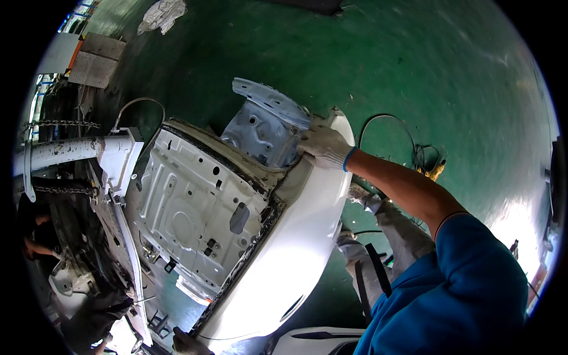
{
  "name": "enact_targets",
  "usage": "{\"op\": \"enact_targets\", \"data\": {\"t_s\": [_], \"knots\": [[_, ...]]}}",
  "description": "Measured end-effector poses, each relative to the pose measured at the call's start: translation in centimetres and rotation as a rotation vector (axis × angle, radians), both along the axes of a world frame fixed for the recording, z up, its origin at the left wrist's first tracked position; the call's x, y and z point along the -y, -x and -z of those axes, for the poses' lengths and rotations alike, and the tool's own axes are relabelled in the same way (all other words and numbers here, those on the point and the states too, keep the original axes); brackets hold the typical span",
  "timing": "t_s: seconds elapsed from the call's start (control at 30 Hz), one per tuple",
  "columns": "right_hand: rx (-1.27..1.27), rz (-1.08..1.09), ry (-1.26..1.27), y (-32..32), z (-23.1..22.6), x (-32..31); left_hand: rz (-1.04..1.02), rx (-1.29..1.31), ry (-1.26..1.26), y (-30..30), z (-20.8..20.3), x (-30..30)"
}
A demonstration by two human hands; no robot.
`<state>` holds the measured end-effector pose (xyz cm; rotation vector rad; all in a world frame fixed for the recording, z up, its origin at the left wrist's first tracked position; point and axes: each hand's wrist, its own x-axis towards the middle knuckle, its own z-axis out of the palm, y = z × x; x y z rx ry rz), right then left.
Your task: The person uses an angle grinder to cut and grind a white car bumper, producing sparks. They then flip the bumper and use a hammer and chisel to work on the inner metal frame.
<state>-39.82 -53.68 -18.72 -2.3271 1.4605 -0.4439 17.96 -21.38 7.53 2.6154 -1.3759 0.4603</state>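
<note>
My right hand (pixel 325 146), in a pale work glove with a blue cuff, reaches across from the right. Its fingers are bent over the upper edge of a curved white car body panel (pixel 278 254), beside a bluish-grey sheet-metal piece (pixel 254 127). At the lower edge, my left hand (pixel 188 344) is dark and mostly cut off; its fingers appear closed at the panel's near end. The white panel runs diagonally between both hands. Joined along its dark, ragged left edge is a pressed white metal section (pixel 183 207) with holes and ribs.
A white steel arm (pixel 65 152) with chains (pixel 62 124) stands at left. A co-worker's arm (pixel 41 247) shows among dark parts there. A cable (pixel 384 116) loops over the green floor (pixel 426 77). Cardboard (pixel 97 61) stands upper left, white plastic wrapping (pixel 161 16) at the top.
</note>
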Motion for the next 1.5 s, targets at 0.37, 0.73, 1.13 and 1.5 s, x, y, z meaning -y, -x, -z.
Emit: {"op": "enact_targets", "data": {"t_s": [0.37, 0.73, 1.13, 1.5], "knots": [[-0.024, -0.425, -0.298, -2.4, 3.9, 5.1, -0.222, -0.067, -0.019, 3.6, -1.1, 2.3], [-0.02, -0.389, -0.376, -2.6, 4.4, 5.4, 0.333, 0.185, -0.167, 13.9, -1.2, 14.7], [-0.014, -0.486, -0.378, 0.6, 3.6, 6.8, 1.386, -0.071, -0.738, 35.0, 23.5, 37.5], [0.008, -0.497, -0.394, 0.6, 4.1, 7.4, 1.486, -0.348, -0.662, 31.8, 24.5, 37.4]]}}
